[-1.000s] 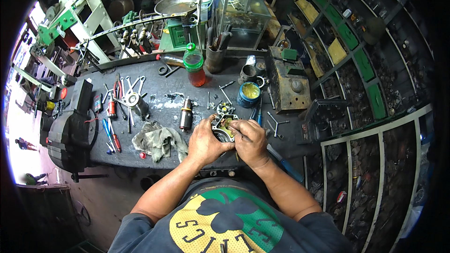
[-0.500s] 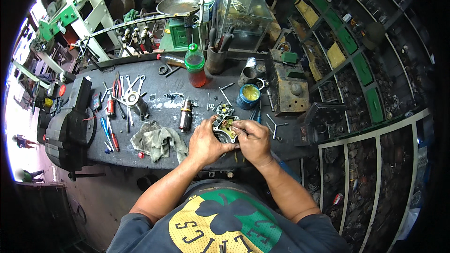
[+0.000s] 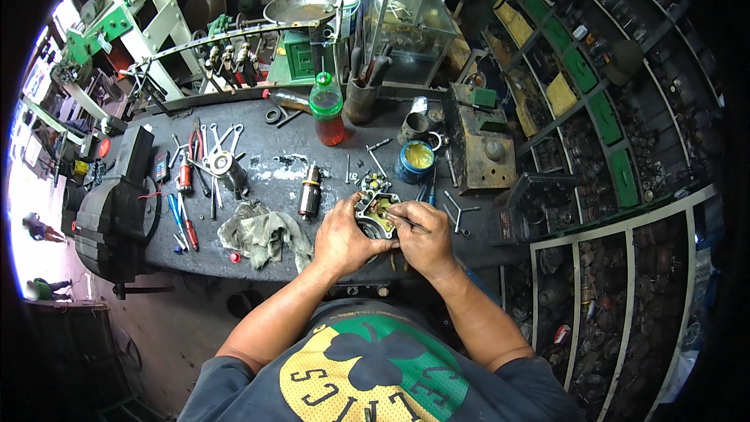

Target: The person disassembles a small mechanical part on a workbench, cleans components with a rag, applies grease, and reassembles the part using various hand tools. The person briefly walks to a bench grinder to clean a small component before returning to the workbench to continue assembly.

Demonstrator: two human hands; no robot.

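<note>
My left hand [image 3: 341, 239] wraps round the left side of a small cast metal housing [image 3: 380, 208] at the bench's front edge, its thumb along the near rim. Yellow grease coats the inside of that housing. At the right side, my right hand [image 3: 426, 241] has its fingers pinched at the opening; what they hold, if anything, is hidden. Just beyond lie small metal parts [image 3: 373, 181]. A blue tub [image 3: 416, 161] of yellow grease stands open behind my right hand. To the left lies a cylindrical motor part [image 3: 309, 192] with a copper-coloured band.
A grey rag [image 3: 266, 236] lies left of my hands, near screwdrivers [image 3: 186, 223] and spanners [image 3: 226, 141]. A black bench vise [image 3: 117, 207] stands at the left end. Behind are a green-capped bottle [image 3: 328, 113] of red liquid and, rightward, a worn metal box [image 3: 483, 144].
My right fingers have shifted slightly at the housing's opening. My left hand and the housing stay in nearly the same place.
</note>
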